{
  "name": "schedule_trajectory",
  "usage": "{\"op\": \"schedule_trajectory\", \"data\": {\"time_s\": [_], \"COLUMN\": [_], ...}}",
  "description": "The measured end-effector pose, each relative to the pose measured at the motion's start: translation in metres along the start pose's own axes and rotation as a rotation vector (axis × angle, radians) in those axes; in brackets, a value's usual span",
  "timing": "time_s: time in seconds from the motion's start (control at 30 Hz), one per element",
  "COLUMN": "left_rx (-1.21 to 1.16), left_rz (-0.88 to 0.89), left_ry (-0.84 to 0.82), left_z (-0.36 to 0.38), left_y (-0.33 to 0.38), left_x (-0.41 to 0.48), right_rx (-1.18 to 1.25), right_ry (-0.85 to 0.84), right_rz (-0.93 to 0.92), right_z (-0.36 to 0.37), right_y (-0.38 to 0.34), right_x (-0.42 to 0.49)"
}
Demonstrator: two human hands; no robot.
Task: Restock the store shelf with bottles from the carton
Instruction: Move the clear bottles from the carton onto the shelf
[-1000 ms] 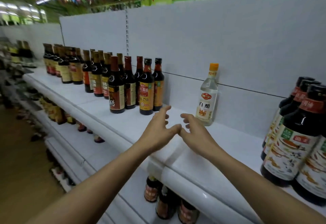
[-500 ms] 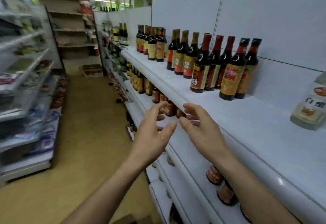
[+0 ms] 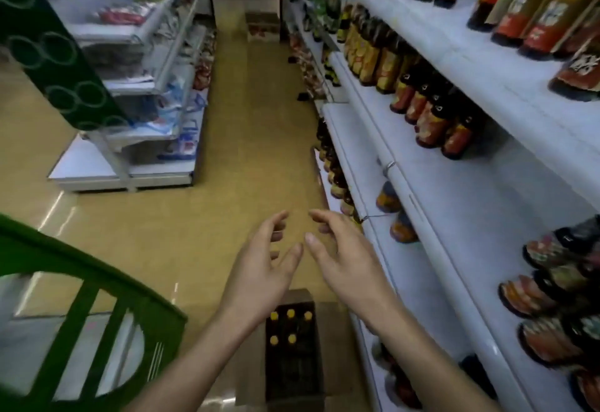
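Hovering empty above the carton on the floor, your left hand and right hand have fingers loosely spread; grab a bottle by the top carelessly and it may slip.

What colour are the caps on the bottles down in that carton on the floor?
Yellow-orange caps, standing in the carton; the head view shows them.

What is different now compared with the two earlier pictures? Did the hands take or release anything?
The view swung left and down, from the upper shelf to the aisle floor. Both hands left the shelf edge and now hover above the open carton with yellow-capped bottles. Nothing was taken or released. Unchanged: the left hand and right hand are empty, fingers loosely spread, thumbs almost touching.
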State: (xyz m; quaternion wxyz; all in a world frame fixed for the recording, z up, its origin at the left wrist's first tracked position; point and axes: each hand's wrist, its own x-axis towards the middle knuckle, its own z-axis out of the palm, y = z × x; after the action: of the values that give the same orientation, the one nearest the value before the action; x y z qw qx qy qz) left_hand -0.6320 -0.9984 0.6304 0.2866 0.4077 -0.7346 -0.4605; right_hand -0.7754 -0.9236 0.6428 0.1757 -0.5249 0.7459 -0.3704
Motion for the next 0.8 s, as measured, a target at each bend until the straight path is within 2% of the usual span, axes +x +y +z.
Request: {"op": "schedule_trajectory", "data": {"time_s": [0.17, 0.4, 0.57, 0.8], "left_rx": [0.051, 0.033, 0.047, 0.131], "left_rz": [-0.177, -0.417, -0.461, -0.377], "left_ry": [-0.021, -0.008, -0.06, -0.171], "left_z": [0.022, 0.09, 0.157, 0.227], "left_y": [-0.087, -0.236, -0.355, -0.502], "left_x": [-0.015, -0.032, -0.043, -0.036], "right_rx": [-0.023, -0.013, 0.012, -0.114], "right_ry": [-0.167, -0.328, -0.401, -0.506], "right_rz": [0.095, 0.216, 0.259, 0.185], "right_z": [0.073, 0.182, 0.267, 0.374], "right_y": [0.067, 0.204, 0.312, 0.442], "right_x": [-0.005, -0.02, -0.036, -0.047]}}
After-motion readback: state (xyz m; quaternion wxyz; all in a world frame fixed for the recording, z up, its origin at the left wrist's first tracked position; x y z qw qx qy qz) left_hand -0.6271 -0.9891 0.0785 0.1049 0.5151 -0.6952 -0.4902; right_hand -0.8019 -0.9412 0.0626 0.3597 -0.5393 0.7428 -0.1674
